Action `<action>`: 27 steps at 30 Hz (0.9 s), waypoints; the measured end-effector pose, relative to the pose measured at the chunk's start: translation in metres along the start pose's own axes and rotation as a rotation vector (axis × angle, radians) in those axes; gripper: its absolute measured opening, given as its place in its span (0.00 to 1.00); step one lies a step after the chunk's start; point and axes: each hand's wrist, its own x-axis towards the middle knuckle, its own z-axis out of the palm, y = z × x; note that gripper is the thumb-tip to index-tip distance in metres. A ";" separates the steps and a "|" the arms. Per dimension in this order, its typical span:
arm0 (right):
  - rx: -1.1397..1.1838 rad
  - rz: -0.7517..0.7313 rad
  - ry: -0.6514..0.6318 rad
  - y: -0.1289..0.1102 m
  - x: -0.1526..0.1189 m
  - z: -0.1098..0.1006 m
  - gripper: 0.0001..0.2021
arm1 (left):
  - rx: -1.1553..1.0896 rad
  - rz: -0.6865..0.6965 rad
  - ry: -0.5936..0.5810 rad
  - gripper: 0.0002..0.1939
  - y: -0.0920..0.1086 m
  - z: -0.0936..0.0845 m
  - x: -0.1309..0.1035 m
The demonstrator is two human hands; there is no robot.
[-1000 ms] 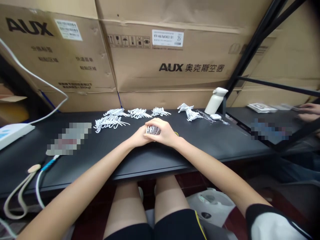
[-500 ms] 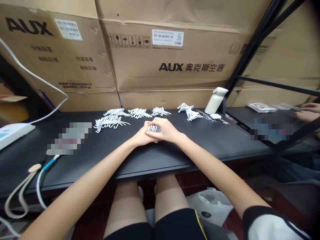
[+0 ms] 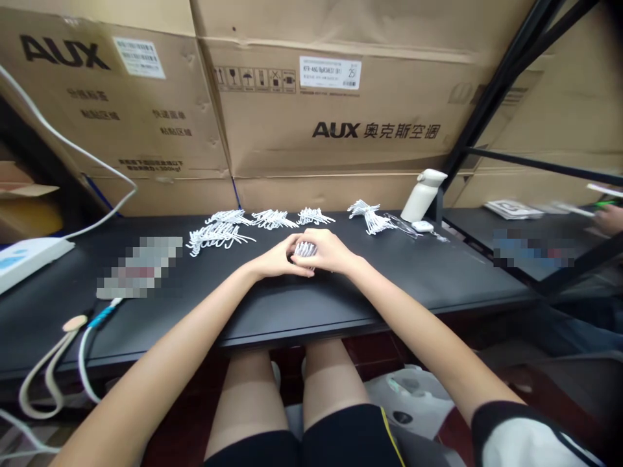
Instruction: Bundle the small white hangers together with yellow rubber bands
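A compact bundle of white hooks (image 3: 305, 250) is held between my two hands above the black table. My right hand (image 3: 331, 250) is closed round it from the right, with the thumb across its near side. From the left, my left hand (image 3: 275, 258) curls loosely about the same bundle, its thumb below. A dark gap shows between the left palm and the hooks, and the far fingertips are hidden. Beyond my hands lie several piles of white hooks: one pile (image 3: 219, 238) at the left, another (image 3: 273, 219) behind, a small one (image 3: 315, 216), and a crossed pile (image 3: 372, 216) at the right.
A white bottle (image 3: 422, 196) and a small white case (image 3: 422, 226) stand at the back right. At left are a blurred-out flat device (image 3: 141, 267) with a cable, a strap (image 3: 51, 370) and a white power strip (image 3: 34, 259). Cardboard boxes (image 3: 341, 152) wall the back. Another person's hand (image 3: 610, 219) is far right.
My left hand has loosened, and its palm has drawn slightly away from the bundle, opening a gap. The right hand keeps its hold. The whole view has shifted slightly.
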 end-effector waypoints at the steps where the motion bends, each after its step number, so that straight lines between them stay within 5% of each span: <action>1: 0.002 0.003 0.000 0.001 0.000 -0.001 0.11 | -0.031 -0.002 -0.039 0.36 0.000 -0.003 0.000; 8: 0.084 0.038 0.024 0.005 -0.002 -0.002 0.14 | -0.022 -0.004 -0.093 0.20 0.000 -0.008 0.000; 13: 0.170 0.077 0.083 0.007 -0.002 0.001 0.21 | -0.075 -0.060 -0.029 0.21 0.001 -0.007 0.000; 21: 0.369 0.151 0.230 0.011 0.001 0.008 0.15 | -0.221 -0.089 0.031 0.25 0.004 -0.006 -0.001; 27: 0.743 0.353 0.356 0.017 0.008 0.008 0.15 | -0.435 -0.045 0.204 0.23 -0.005 -0.007 0.002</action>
